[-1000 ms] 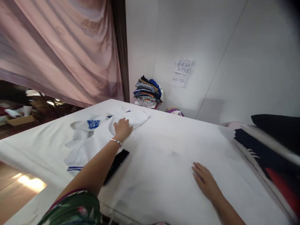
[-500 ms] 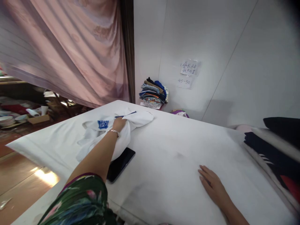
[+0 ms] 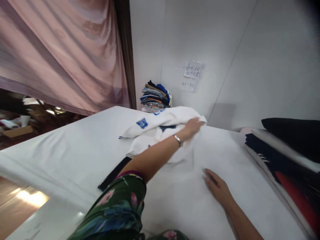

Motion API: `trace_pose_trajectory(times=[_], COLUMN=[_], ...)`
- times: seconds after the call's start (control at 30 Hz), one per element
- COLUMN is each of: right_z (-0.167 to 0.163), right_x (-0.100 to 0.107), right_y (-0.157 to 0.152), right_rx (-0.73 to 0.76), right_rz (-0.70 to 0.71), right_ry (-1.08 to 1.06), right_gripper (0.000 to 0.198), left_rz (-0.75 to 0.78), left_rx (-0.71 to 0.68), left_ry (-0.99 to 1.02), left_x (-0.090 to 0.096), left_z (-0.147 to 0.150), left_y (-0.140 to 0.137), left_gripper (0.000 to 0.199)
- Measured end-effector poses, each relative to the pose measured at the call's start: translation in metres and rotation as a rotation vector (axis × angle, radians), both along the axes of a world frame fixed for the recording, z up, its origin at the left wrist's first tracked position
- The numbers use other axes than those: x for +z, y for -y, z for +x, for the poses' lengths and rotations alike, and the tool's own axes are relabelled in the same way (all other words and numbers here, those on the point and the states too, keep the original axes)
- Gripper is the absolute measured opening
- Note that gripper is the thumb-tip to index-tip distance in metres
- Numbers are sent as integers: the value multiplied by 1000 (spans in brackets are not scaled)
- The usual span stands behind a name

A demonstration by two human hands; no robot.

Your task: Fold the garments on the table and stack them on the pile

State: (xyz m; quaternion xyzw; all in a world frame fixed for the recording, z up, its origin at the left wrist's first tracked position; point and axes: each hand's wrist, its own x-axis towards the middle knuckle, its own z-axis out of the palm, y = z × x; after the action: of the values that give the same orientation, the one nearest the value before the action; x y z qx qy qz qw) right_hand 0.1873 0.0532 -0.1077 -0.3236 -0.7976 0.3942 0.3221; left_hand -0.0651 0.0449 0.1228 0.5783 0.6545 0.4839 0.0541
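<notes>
My left hand (image 3: 193, 128), with a bracelet at the wrist, grips a white shirt (image 3: 150, 141) by its right-hand edge. The shirt lies rumpled across the far part of the white table, with a blue printed patch (image 3: 142, 123) and a dark blue strip showing near the middle. My left forearm crosses over its near edge. My right hand (image 3: 218, 187) holds nothing; it hovers close over the tabletop, fingers a little apart and slightly blurred. A black phone (image 3: 113, 175) lies on the table, partly hidden behind my left arm.
The white table (image 3: 180, 200) reaches to the wall. Folded clothes (image 3: 155, 96) are stacked at the back. More dark garments (image 3: 282, 160) lie piled along the right side. Handwritten paper signs (image 3: 192, 76) hang on the wall, and a pink curtain (image 3: 75, 50) hangs at the left.
My left hand has moved to the right and dragged the white shirt with it, spreading it farther across the table. My right hand has shifted only slightly. The view has turned somewhat right.
</notes>
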Motion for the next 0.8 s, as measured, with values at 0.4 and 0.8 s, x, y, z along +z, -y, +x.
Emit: trace_pose_trajectory(times=[0.4,0.8], right_z=[22,14], right_x=[15,47], right_y=[-23,-9], right_rx=[-152,-33], right_rz=[-629,-828], right_ry=[-619,-749], right_gripper=[35,45], left_rz=[-72,-619], left_rx=[-332,464], left_ry=[-439,-630], left_x=[-91,-109], left_z=[101,-71], left_y=[60,79], left_gripper=[34,62])
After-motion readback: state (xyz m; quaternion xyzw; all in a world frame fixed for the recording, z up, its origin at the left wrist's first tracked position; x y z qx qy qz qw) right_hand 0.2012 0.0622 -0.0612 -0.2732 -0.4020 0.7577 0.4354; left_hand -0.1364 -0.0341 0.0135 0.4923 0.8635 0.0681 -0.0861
